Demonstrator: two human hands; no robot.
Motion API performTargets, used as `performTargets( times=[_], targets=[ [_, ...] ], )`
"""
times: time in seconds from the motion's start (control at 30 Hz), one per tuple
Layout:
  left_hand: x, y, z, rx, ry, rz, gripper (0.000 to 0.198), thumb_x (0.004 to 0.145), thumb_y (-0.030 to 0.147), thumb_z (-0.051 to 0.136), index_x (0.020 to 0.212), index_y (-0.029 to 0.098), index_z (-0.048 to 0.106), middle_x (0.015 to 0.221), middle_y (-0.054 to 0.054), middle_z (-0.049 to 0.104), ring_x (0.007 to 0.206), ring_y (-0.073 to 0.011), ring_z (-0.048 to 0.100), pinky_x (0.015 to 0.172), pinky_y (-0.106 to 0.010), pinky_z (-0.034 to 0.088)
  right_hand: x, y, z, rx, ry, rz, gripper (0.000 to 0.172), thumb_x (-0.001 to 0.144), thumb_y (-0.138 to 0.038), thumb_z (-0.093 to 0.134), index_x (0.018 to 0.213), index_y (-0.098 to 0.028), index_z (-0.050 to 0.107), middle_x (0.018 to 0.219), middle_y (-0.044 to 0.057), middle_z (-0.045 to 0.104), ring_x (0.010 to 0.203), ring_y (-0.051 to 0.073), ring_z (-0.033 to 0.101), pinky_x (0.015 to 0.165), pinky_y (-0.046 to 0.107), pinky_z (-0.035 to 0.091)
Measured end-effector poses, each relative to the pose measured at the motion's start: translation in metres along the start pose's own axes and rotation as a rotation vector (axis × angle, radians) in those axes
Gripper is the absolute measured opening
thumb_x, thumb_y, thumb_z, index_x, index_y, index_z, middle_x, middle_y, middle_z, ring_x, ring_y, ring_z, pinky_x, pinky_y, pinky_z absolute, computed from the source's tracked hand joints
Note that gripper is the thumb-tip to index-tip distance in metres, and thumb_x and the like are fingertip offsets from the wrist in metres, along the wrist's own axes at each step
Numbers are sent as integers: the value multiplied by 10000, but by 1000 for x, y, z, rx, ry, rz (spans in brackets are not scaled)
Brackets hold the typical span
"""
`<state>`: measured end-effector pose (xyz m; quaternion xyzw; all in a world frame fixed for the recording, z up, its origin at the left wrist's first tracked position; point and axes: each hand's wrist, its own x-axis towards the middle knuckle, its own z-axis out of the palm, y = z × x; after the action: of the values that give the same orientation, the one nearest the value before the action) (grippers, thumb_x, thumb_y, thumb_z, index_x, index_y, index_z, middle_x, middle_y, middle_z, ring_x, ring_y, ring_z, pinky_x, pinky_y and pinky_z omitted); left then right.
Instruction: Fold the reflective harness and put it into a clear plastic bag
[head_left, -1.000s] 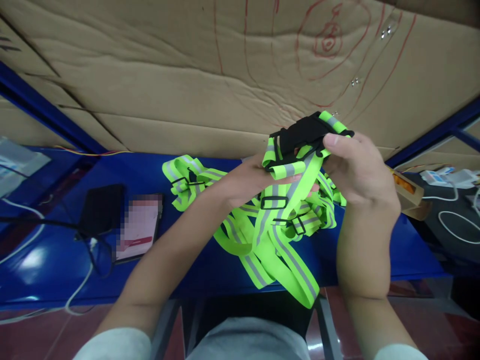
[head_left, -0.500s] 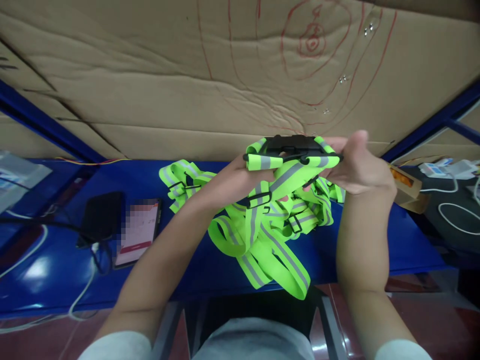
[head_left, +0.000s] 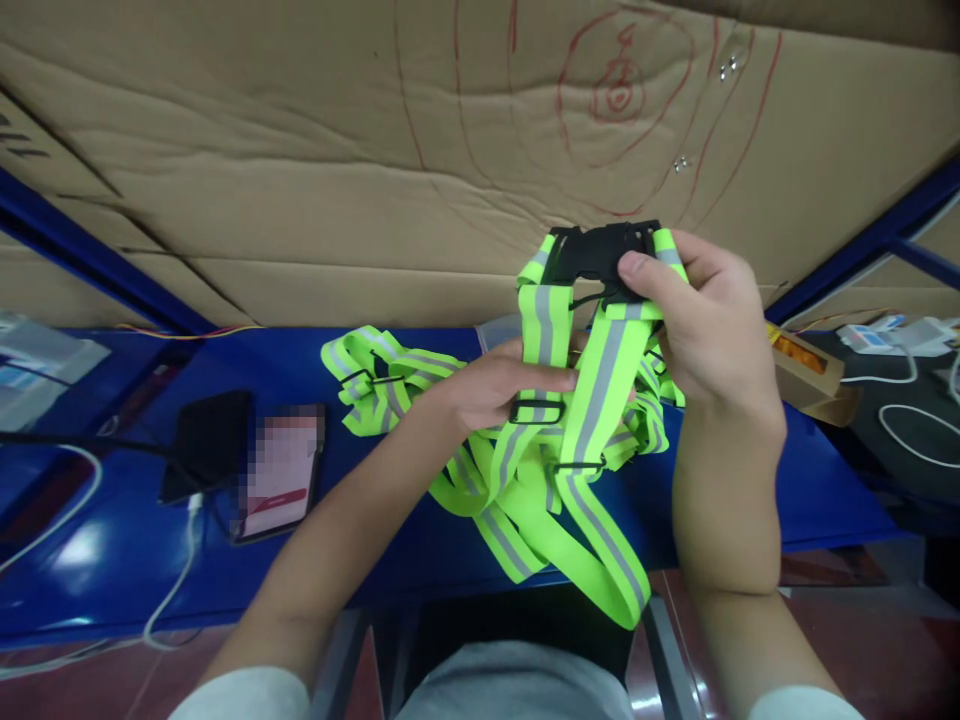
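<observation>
My right hand (head_left: 712, 310) grips a black plastic side-release buckle (head_left: 592, 256) at its right end, thumb across the front. The buckle's two halves appear joined. Neon-green straps with a grey reflective stripe (head_left: 604, 370) hang from both its ends. Lower down, my left hand (head_left: 506, 385) is closed around the left strap, its thumb in front and the other fingers mostly hidden behind. Black slide adjusters (head_left: 537, 411) sit on the straps below that hand. More of the green webbing (head_left: 390, 370) lies in a loose heap on the blue table, partly behind my hands.
On the blue table (head_left: 390, 540), left of my forearm, lie a phone (head_left: 281, 470) and a black box-like device (head_left: 206, 440) with cables. An open cardboard box (head_left: 806, 370) stands at right. A tall cardboard panel (head_left: 300, 220) with red drawn lines rises behind.
The buckle has risen and tipped so its face shows. My right thumb has come onto it. My left hand has moved down from beneath the buckle to the left strap.
</observation>
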<state>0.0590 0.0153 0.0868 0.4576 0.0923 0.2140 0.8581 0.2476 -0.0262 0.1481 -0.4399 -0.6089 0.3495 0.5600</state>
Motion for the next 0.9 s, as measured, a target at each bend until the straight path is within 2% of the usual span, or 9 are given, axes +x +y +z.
performTargets(
  times=[0.1,0.23,0.37,0.47,0.6,0.67,0.77,0.83,0.9],
  targets=[
    [-2,1,0,-58,-67,-27,323,847,219,804,1162,163,762,1147,-130,813,986,-308,807,898,-416,651,3,4,3,-132,117,-167,217,926,-471,762,997,-268,735,890,-17,661,857,165,671,704,263,567],
    [-4,8,1,-98,-61,6,402,840,183,738,1241,192,735,1241,-116,790,1007,-295,806,897,-400,649,0,1,7,-250,144,-272,242,951,-474,726,1097,-282,713,1036,12,696,1103,250,678,858,346,596],
    [0,10,5,-170,-104,-16,455,786,365,664,1144,108,771,1201,-158,794,968,-301,799,916,-396,627,-7,-5,5,-539,273,-446,225,1001,-455,663,1168,-309,705,1134,33,722,1186,284,673,1044,438,571],
    [2,10,10,-76,-129,-53,521,812,513,665,1066,76,793,1119,-178,806,995,-299,788,954,-370,604,-7,-4,0,-764,181,-616,241,1033,-364,605,1259,-400,684,1349,10,701,1309,280,636,1195,477,504],
    [-5,18,12,-24,-41,-25,548,912,621,611,1045,122,793,1066,-126,813,982,-278,784,946,-371,602,-1,5,-2,-806,30,-745,354,1036,-209,543,1262,-401,736,1493,-19,638,1387,267,597,1213,529,492],
    [-8,22,12,-3,20,9,647,946,720,536,1033,131,787,1028,-114,814,909,-269,785,883,-375,615,2,9,-2,-764,-78,-712,424,1008,-137,528,1259,-391,757,1536,-21,610,1437,273,561,1239,554,462],
    [-9,23,8,53,97,-8,571,905,701,655,1015,156,785,956,-98,815,795,-240,769,765,-335,625,5,10,-8,-645,-242,-607,511,938,-77,526,1266,-392,759,1566,-46,583,1484,274,534,1277,585,419],
    [-6,20,6,56,128,-27,489,861,633,755,1004,166,784,949,-96,814,781,-236,767,719,-319,631,7,10,-13,-568,-266,-565,499,892,-76,544,1203,-382,786,1539,-53,606,1486,280,538,1277,602,413],
    [-3,18,3,26,128,-47,485,849,619,775,1001,159,783,968,-105,812,811,-246,777,717,-325,646,9,9,-18,-520,-245,-527,437,872,-93,570,1103,-374,813,1497,-56,640,1490,280,536,1278,600,411]
  ],
)
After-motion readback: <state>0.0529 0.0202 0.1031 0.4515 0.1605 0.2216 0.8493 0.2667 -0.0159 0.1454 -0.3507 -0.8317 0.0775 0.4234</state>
